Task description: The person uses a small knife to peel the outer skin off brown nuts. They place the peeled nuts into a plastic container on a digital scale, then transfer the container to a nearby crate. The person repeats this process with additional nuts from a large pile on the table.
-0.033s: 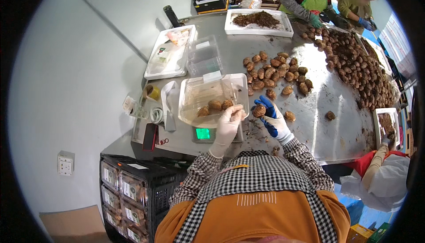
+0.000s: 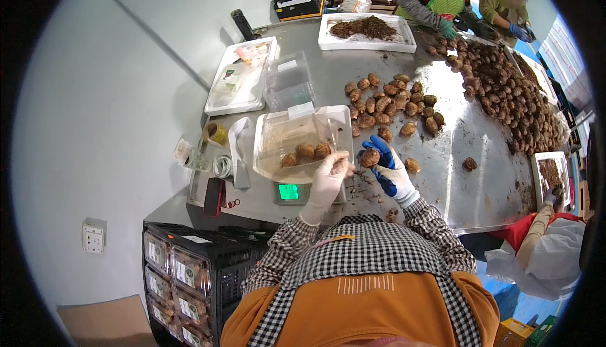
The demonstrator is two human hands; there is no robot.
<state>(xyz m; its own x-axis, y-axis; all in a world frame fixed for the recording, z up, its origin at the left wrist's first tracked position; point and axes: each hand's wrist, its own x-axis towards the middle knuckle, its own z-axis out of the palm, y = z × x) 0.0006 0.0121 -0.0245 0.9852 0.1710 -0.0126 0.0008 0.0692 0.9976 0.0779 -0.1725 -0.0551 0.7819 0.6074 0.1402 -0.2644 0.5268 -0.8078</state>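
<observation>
My right hand (image 2: 392, 171), in a white glove with blue-coated fingers, holds a brown taro corm (image 2: 369, 157) between thumb and fingers. My left hand (image 2: 328, 186), in a thin white glove, has its fingers pinched together beside that corm. Whatever is between its fingertips is too small to make out. Just beyond the left hand, a clear plastic box (image 2: 268, 151) lies in a white tray (image 2: 345, 119), with several corms (image 2: 305, 151) inside. The tray sits over a scale with a lit green display (image 2: 288, 191).
Loose corms (image 2: 383, 104) lie ahead of my right hand; a large pile (image 2: 505, 94) fills the table's right side. Clear boxes (image 2: 290, 82), a foam lid (image 2: 237, 88) and a tape roll (image 2: 218, 133) are at left. Co-workers' gloved hands (image 2: 448, 29) work at the far side. Black crates (image 2: 208, 265) stand below.
</observation>
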